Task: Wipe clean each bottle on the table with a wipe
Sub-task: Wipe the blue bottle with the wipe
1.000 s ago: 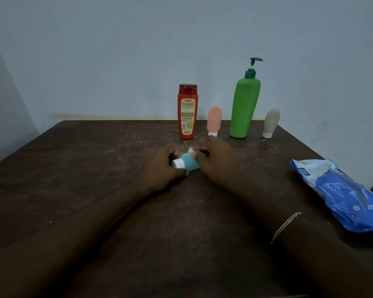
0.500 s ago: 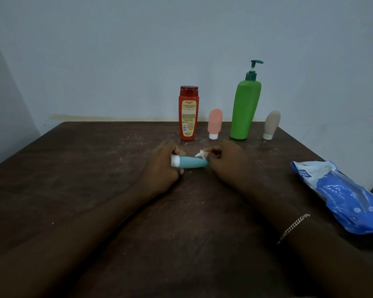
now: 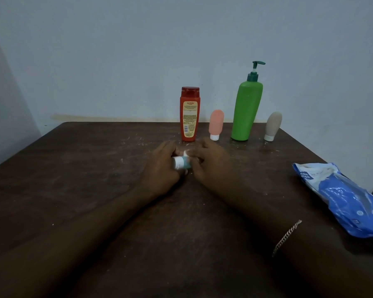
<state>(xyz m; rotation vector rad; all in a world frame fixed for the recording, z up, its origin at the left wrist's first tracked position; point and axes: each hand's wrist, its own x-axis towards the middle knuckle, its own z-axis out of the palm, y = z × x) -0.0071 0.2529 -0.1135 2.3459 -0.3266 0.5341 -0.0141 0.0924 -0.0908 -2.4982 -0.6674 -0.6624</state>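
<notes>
Both hands are meeting just above the middle of the frame, over the dark tabletop [image 3: 84, 179]. The left hand [image 3: 162, 168] is gripping the teal bottle [image 3: 182, 163] at its white cap end, fingers curled round it, and is holding it on its side, cap pointing toward the left of the frame. The right hand [image 3: 211, 164] is closing over the bottle's body from the right, fingers curled, and is pinching a small white wipe [image 3: 185, 152] against it. Only a scrap of the wipe is showing, poking up between the two hands. Most of the teal body is lying hidden under the right fingers, so how much of it the wipe is covering cannot be told. Whether the bottle is touching the tabletop or being held just clear of it cannot be told either.

Four more bottles are standing in a row behind the hands, in the upper centre of the frame, near the far edge by the wall [image 3: 116, 61]. From left to right these are a red bottle [image 3: 190, 114], a pink bottle [image 3: 216, 123] standing on its white cap, a tall green bottle [image 3: 247, 110] with a pump, and a beige bottle [image 3: 272, 125], also standing on its cap. All four are standing apart from each other and from the hands.

A blue pack [image 3: 342, 196] is lying at the right edge of the frame. A bracelet [image 3: 286, 237] is circling the right wrist, lower right.
</notes>
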